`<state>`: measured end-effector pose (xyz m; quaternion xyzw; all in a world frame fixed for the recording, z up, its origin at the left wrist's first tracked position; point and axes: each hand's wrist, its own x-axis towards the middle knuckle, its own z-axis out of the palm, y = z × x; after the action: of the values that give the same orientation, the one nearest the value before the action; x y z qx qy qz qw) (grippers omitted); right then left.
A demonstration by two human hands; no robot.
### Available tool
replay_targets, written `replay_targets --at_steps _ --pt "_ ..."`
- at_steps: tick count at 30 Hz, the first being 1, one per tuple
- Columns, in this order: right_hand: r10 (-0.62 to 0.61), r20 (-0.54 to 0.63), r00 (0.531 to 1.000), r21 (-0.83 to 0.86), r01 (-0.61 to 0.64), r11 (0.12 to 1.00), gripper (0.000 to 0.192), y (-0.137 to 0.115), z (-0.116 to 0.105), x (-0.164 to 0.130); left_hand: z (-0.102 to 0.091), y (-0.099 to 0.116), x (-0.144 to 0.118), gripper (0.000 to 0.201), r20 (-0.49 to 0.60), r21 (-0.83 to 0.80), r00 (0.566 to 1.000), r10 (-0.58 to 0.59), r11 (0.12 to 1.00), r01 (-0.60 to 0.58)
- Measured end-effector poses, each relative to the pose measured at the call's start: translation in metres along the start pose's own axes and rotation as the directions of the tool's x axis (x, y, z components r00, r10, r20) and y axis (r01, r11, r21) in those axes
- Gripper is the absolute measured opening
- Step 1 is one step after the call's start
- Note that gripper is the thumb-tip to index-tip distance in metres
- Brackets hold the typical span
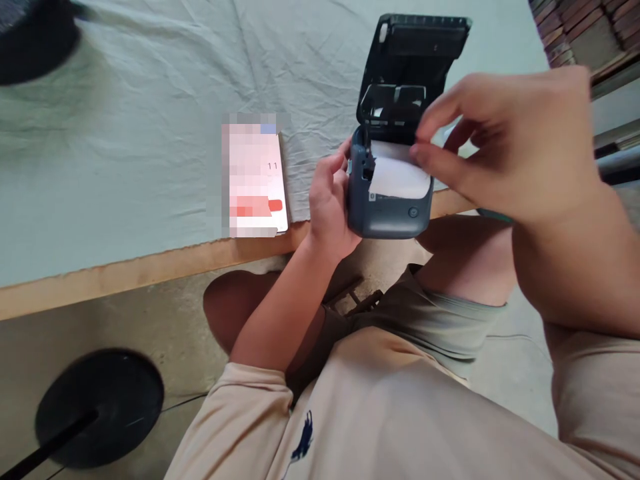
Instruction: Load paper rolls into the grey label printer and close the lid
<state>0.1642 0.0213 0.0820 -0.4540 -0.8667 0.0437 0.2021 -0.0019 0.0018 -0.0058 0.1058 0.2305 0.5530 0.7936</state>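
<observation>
A dark grey portable label printer (387,223) is held up at the table's front edge, its hinged lid (407,57) standing raised. My left hand (333,200) grips the printer's left side from below. White paper (400,177) curls out of the compartment over the printer's front. At the paper's upper right edge, my right hand (500,137) is closed in a pinch, thumb and forefinger together on the paper. A round power button (413,212) shows at the lower right of the printer. The inside of the compartment is partly hidden by the paper.
A lit phone (257,180) lies on the pale green cloth (150,153) left of the printer. The wooden table edge (125,277) runs below it. A black round stand base (100,407) is on the floor, and a dark object (37,43) sits at upper left.
</observation>
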Motion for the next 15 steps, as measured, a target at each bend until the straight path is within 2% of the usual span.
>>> replay_targets --at_steps 2,4,6,8,10,12,15 --pt "0.005 0.149 0.989 -0.154 0.018 0.988 0.022 0.001 0.001 0.008 0.0 0.0 0.0 0.026 -0.013 0.016 1.0 -0.003 1.0 0.003" --pt "0.059 0.251 0.966 -0.312 0.023 0.95 0.032 0.004 0.005 0.015 0.0 0.0 -0.001 0.027 -0.003 0.019 1.0 -0.013 1.0 0.013" --pt "0.084 0.299 0.951 -0.418 0.052 0.907 0.038 0.007 0.01 0.021 0.0 -0.001 -0.001 0.028 0.027 0.009 0.999 -0.017 1.0 0.017" --pt "0.042 0.299 0.953 -0.45 0.102 0.887 0.036 0.01 0.015 0.026 0.0 -0.001 -0.001 0.028 0.062 -0.002 0.998 -0.015 1.0 0.015" --pt "-0.023 0.287 0.958 -0.404 0.142 0.904 0.037 0.013 0.016 0.029 0.0 -0.002 -0.001 0.028 0.073 -0.012 0.997 -0.008 1.0 0.009" --pt "-0.043 0.291 0.956 -0.29 0.131 0.948 0.038 0.015 0.011 0.031 0.0 -0.003 0.0 0.029 0.056 -0.018 0.998 -0.003 1.0 0.004" --pt "0.036 0.306 0.951 -0.017 -0.032 0.999 0.049 0.017 -0.004 0.024 0.001 -0.002 0.0 0.034 0.031 -0.012 0.999 -0.024 1.0 0.024"
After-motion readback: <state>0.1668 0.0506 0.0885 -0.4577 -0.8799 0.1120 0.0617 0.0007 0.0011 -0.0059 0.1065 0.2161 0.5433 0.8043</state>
